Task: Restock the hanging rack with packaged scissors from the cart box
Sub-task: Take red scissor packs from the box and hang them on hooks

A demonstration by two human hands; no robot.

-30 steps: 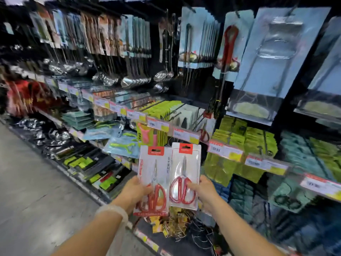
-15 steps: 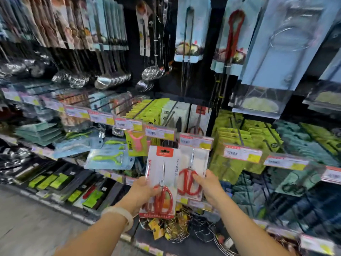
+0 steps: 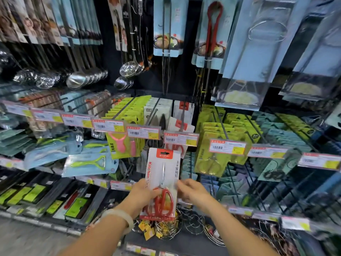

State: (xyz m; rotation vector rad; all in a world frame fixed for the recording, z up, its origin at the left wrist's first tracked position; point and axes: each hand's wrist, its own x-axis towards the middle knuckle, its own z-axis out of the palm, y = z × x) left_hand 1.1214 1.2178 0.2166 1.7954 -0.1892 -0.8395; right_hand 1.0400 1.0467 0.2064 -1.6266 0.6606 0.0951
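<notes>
A packaged pair of scissors [image 3: 162, 174], red handles on a white card with a red top tab, stands upright in front of the rack. My left hand [image 3: 143, 195] grips its lower left side. My right hand [image 3: 192, 193] is blurred, fingers apart, its fingertips at the pack's right edge and nothing else in it. Just above the pack's top, a hook [image 3: 182, 117] behind a price tag [image 3: 180, 139] carries matching scissors packs [image 3: 180, 124]. The cart box is out of view.
Neighbouring hooks carry yellow-green packs [image 3: 212, 154] on the right and a pink peeler pack [image 3: 121, 145] on the left. Ladles and tongs hang above. Wire items with yellow tags [image 3: 166, 230] lie on the shelf below my hands. The grey floor is at the lower left.
I have come closer to the rack. The second scissors pack that my right hand was lifting behind the price tag is no longer in that hand, which now rests by the remaining pack.
</notes>
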